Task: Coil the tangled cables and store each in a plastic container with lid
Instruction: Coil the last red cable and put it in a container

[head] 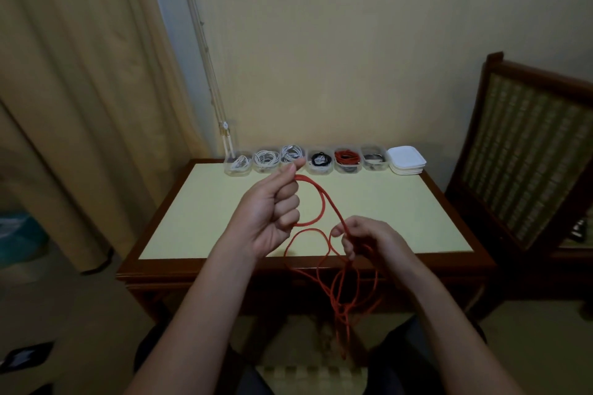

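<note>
Mid-coiling above the table, the left hand curls its grip round the first loop of the red cable while the right hand pinches the tangled trailing strand, which probably needs untangling and feeding across next.

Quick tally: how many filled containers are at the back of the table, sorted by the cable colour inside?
White cable containers: 3
Black cable container: 1
Red cable container: 1
Greyish cable container: 1
Total: 6
</note>
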The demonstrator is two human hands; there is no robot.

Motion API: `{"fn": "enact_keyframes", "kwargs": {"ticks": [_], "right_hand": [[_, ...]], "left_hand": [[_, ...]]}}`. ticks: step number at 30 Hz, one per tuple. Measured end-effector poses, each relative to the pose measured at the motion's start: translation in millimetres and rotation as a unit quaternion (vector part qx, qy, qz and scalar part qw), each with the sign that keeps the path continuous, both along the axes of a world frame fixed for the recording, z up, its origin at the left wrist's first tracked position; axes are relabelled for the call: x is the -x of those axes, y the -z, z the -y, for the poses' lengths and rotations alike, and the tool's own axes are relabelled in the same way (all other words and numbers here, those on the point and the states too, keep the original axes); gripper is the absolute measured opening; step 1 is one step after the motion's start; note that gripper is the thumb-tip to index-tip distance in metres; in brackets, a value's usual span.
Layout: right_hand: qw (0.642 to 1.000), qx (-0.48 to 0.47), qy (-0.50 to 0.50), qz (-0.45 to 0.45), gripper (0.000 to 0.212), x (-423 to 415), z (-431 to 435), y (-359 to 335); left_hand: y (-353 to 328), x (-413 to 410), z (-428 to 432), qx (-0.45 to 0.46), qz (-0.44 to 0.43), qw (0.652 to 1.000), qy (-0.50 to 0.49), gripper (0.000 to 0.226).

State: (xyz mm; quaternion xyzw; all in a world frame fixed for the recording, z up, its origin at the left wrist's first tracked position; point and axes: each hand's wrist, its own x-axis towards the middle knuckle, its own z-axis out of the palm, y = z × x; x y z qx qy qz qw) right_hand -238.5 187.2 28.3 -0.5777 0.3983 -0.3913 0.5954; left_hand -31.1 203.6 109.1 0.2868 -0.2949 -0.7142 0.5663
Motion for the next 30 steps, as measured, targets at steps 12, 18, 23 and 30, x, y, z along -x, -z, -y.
{"fn": "enact_keyframes", "kwargs": {"ticks": [12,18,23,30], "right_hand": [[0.988,0.068,0.061,-0.126,0.044,6,-8,15],[0.952,0.17,0.12,-0.224,0.021,7,-8,24],[0.916,0.259,0.053,-0.301,0.016,0,-9,7],[0.911,0.326,0.029,-0.251,0.012,-6,-17,-29]], "left_hand": [[0,-25,11,-0.061,-0.21,0.974,-0.053,0.025],[2,-34,14,-0.034,-0.16,0.978,-0.13,0.027],[7,-20,12,0.07,0.066,0.976,-0.195,0.029],[20,0,4,0.2,0.386,0.893,-0.117,0.027]]}}
